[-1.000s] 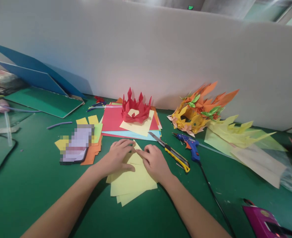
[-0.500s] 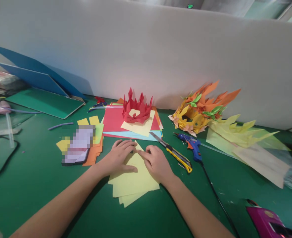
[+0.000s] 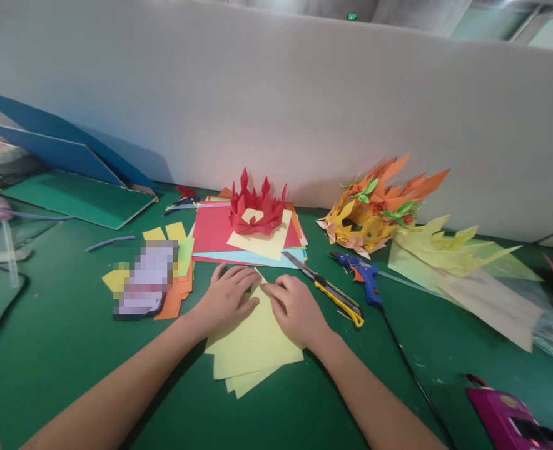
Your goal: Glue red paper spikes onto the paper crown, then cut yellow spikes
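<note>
Left hand (image 3: 229,297) lies spread on yellow sheets (image 3: 258,353). Right hand (image 3: 298,309) touches them, fingers curled; can't tell if pinching. Cutter (image 3: 336,299) nearby.

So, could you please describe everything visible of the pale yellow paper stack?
The pale yellow paper stack looks like several plain sheets lying flat on the green table, unevenly fanned, corners jutting out at the near side. The left hand rests on its left part, the right hand on its right. A pointed tip shows between them at the far end.
</note>
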### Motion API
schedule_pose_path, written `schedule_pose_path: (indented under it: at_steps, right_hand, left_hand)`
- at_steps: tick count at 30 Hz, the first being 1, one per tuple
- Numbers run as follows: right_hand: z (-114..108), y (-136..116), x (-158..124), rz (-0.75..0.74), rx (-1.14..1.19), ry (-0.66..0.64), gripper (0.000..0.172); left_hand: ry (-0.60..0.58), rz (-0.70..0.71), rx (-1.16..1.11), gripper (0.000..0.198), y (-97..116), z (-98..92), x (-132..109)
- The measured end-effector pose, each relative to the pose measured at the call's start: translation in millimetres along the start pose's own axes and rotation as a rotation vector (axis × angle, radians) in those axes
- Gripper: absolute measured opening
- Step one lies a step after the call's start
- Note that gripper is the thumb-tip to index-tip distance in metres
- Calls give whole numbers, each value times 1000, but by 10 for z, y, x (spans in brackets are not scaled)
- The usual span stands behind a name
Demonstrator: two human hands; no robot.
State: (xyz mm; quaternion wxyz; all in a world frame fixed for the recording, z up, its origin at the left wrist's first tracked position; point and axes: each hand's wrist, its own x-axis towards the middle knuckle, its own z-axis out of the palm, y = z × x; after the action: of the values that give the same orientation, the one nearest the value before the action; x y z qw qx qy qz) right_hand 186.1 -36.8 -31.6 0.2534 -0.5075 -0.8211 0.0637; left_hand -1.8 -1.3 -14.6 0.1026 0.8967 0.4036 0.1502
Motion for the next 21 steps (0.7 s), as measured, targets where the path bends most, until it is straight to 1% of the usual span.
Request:
schedule_pose_path:
  at_steps: [2, 5, 8, 10, 13, 15, 21]
  right_hand:
    - [2, -3, 11, 16, 1, -14, 36]
    - [5, -10, 24, 18, -20, -38, 40]
    - [-2, -8, 29, 22, -44, -45, 40]
    - [-16, 7, 24, 24, -56, -41, 36]
    - [-54, 42, -9, 12, -41, -16, 28]
    - [-90, 61, -51, -4, -11, 9, 26]
    - [-214, 93, -204, -34, 50, 64, 34]
  left_hand:
    - [-5, 13, 21, 34, -4, 35, -4]
    - [-14, 17, 59, 36, -12, 62, -5]
    - [-9, 8, 84, 35, -5, 58, 0]
    - [-4, 13, 89, 35, 8, 46, 2]
    - [1, 16, 91, 35, 32, 26, 3]
    - [-3, 15, 91, 35, 43, 18, 1]
    - [-11, 43, 114, 37, 37, 23, -13]
